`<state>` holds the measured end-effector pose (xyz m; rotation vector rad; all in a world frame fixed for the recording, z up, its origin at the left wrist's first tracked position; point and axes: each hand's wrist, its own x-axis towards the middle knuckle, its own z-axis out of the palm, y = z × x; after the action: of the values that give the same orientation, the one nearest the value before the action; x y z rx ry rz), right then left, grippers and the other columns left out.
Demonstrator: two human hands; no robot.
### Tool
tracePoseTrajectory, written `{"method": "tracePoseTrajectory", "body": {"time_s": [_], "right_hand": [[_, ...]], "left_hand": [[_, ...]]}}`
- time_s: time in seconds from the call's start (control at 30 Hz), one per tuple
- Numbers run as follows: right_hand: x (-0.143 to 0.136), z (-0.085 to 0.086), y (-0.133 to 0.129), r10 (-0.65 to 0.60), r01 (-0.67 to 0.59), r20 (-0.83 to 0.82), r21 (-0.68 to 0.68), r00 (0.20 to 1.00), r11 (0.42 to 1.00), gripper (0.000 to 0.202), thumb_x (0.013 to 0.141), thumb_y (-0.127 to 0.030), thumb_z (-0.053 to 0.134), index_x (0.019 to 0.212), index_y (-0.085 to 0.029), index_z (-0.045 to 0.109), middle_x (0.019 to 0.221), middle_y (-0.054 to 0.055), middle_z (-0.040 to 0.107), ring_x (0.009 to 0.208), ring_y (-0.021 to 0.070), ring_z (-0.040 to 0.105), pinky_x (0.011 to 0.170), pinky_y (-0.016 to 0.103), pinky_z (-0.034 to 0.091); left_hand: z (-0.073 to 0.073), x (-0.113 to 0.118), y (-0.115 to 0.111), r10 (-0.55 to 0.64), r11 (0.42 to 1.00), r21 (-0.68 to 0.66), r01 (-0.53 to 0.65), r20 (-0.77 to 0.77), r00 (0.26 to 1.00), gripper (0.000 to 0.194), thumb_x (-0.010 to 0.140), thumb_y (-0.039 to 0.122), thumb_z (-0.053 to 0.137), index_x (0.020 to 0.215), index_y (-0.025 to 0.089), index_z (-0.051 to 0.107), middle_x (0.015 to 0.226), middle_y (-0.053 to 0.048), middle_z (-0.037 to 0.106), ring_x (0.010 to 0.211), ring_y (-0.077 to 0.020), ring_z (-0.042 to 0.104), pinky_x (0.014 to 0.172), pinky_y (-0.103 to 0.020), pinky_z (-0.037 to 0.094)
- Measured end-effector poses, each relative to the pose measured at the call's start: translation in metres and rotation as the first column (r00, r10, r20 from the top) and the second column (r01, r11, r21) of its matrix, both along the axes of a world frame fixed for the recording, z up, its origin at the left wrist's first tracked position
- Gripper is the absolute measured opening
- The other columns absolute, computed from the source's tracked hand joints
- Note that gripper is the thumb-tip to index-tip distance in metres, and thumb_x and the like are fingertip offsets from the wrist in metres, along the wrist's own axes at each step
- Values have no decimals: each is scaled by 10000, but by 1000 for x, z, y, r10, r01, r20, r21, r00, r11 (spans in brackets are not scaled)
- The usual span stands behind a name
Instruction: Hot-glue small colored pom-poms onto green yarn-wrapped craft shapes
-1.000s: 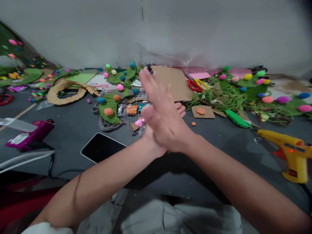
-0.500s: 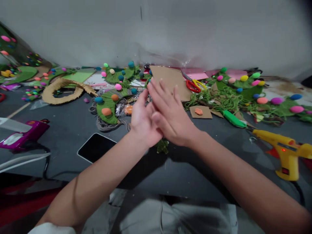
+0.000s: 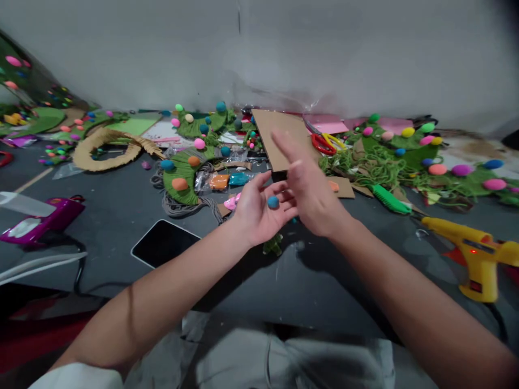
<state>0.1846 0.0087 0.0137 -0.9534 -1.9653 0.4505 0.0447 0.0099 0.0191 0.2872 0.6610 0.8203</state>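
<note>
A small blue clay ball rests in the upturned palm of my left hand. The fingers of that hand curl slightly around the ball, holding it up above the table. Just to the right, my right hand is raised on edge, apart from the ball, its fingers stretched out and somewhat blurred. Below my left hand lies a small green piece on the dark table. Packets of orange clay and blue clay lie beyond my left hand, near a pink piece.
A phone and a purple tool lie at left, below a tan paper ring. Behind are a green wreath piece with balls, cardboard and scissors. At right are a green brush and a yellow glue gun.
My hands were pressed palm to palm. My right hand has lifted off to the right, and the blue ball now shows on my left palm.
</note>
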Motion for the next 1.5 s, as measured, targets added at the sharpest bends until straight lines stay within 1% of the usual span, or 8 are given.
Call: {"method": "tracePoseTrajectory", "body": {"time_s": [0.13,0.23,0.33,0.6,0.7,0.87,1.07,1.5], "right_hand": [[34,-3,-10,-86,88,-86,23,993,996,362,1038,-425,598,1348,-273,710,1369,87,715,1298,273,661,1128,458,531],[42,-13,-16,-33,33,-1,5,999,999,308,932,-355,772,1224,-256,773,1200,83,756,1141,253,716,985,398,599],[31,-27,-20,51,-50,11,-81,999,995,476,886,-377,829,1335,-258,728,1248,92,727,1098,231,725,901,355,620],[15,-41,-22,-9,9,-35,-9,999,1000,221,932,-194,750,1146,-226,792,1154,69,780,1038,197,739,859,307,601],[26,-40,-24,-25,26,-32,10,999,1000,216,919,-166,744,1125,-215,784,1101,60,783,993,188,736,854,303,591],[35,-39,-27,-15,14,28,39,999,999,221,922,-163,735,1122,-243,783,1095,51,781,971,194,730,870,332,592],[37,-38,-27,-56,47,77,122,995,991,353,863,-311,855,1201,-230,796,1082,84,740,913,194,712,801,333,600],[37,-32,-30,-59,44,114,128,992,991,89,999,-271,679,1028,-256,763,1003,46,759,884,194,702,785,341,563]], "left_hand": [[-5,-14,7,-20,999,25,20,-4,1000,610,1061,439,381,1373,-39,597,1120,-259,769,1061,-325,771,1005,-461,603],[-9,-21,10,-49,996,66,52,-48,998,594,1066,473,381,1246,-11,674,1092,-239,777,1058,-310,767,972,-423,609],[-11,-21,9,-110,987,108,118,-80,991,573,1067,530,366,1005,91,731,913,-161,772,967,-275,769,847,-359,619],[-19,-18,1,-169,962,188,199,-166,972,498,1055,578,460,1005,176,751,912,-66,755,810,-166,725,785,-281,607],[-20,-31,4,-189,922,284,262,-258,947,252,935,380,755,1053,158,773,1011,-61,783,839,-155,745,850,-307,635],[-19,-45,8,-228,870,326,370,-399,888,245,850,160,848,1090,144,803,979,-78,820,919,-165,787,915,-315,645],[-25,-44,8,-124,825,437,358,-479,869,262,804,217,907,1042,151,820,937,-63,830,852,-160,793,871,-293,655],[-22,-46,7,-59,782,504,367,-526,849,262,793,267,921,1000,158,802,862,-38,820,789,-135,785,776,-230,642]]}}
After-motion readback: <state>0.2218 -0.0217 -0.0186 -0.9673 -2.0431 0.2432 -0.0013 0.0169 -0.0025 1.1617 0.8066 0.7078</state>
